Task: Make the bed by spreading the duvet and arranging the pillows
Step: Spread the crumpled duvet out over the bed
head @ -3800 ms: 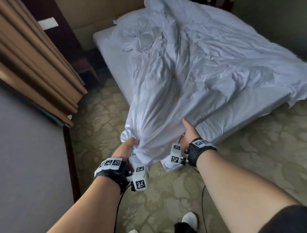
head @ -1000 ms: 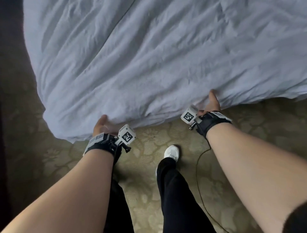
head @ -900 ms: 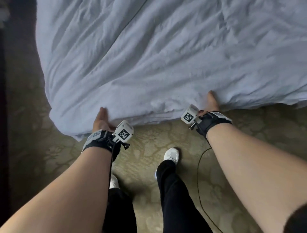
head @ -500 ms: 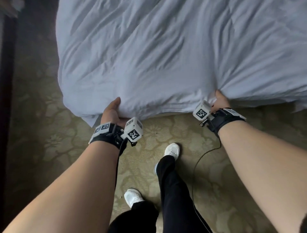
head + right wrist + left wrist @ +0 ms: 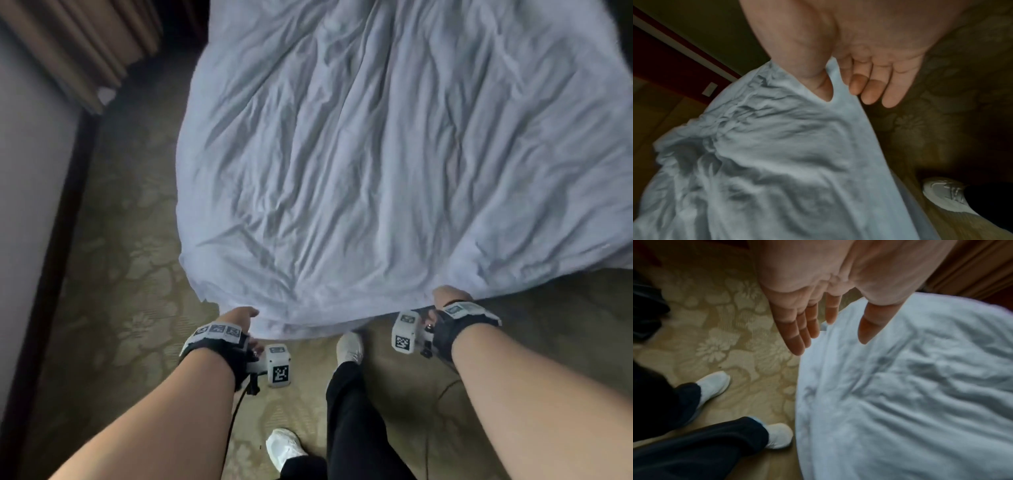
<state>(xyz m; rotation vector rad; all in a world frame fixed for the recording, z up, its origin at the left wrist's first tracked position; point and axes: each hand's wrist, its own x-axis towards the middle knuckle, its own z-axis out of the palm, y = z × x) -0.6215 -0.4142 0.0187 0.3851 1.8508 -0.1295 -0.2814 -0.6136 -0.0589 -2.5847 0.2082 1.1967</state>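
The wrinkled white duvet (image 5: 376, 171) lies spread over the bed, its near hem hanging toward the carpet in front of me. My left hand (image 5: 239, 317) hovers at the hem's left part. In the left wrist view the left hand (image 5: 830, 345) has straight, spread fingers just above the duvet (image 5: 900, 386) and holds nothing. My right hand (image 5: 448, 298) is at the hem further right. In the right wrist view the right hand (image 5: 840, 92) pinches the duvet (image 5: 766, 146) between thumb and curled fingers. No pillow is in view.
A tan curtain (image 5: 85, 51) and a grey wall (image 5: 20, 205) with a dark baseboard (image 5: 51, 257) run along the left. Patterned carpet (image 5: 130, 274) lies between wall and bed. My white shoe (image 5: 349, 346) stands against the hem, and a wrist cable (image 5: 442, 387) trails down.
The duvet, bunched at the bed's corner earlier, now lies spread flat. In the last half second my left hand let go of the hem and opened. The right hand keeps its hold.
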